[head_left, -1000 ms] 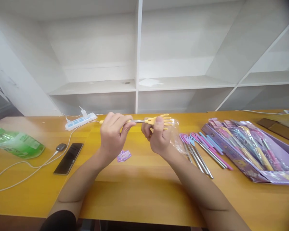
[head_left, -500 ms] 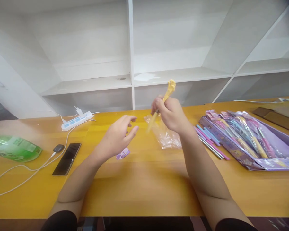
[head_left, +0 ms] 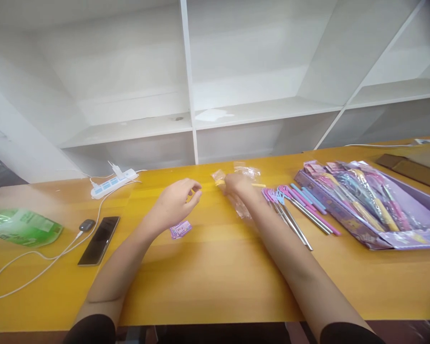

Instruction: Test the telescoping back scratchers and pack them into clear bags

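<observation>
My right hand (head_left: 239, 185) is low over the table with its fingers curled, mostly hidden under the back of the hand. A yellow back scratcher (head_left: 259, 185) lies crosswise under it, one end showing on each side. Clear plastic bags (head_left: 241, 208) are beneath and around this hand. My left hand (head_left: 177, 203) hovers with thumb and fingers apart, holding nothing. Small purple printed cards (head_left: 181, 230) lie just below it. Right of my right hand are metal rods with pink and blue curved heads (head_left: 281, 197), and pink and blue tubes (head_left: 308, 198).
A purple display box (head_left: 344, 220) with several bagged back scratchers stands on the right. On the left are a phone (head_left: 99, 241), a white power strip (head_left: 113, 183), a cable with a black device (head_left: 86, 224), and a green pouch (head_left: 23, 227). White shelves (head_left: 193, 95) rise behind the table.
My right hand has come down with the yellow back scratcher, which has turned from upright to nearly flat over the bags. The rods with curved heads are now uncovered. My left hand has barely moved.
</observation>
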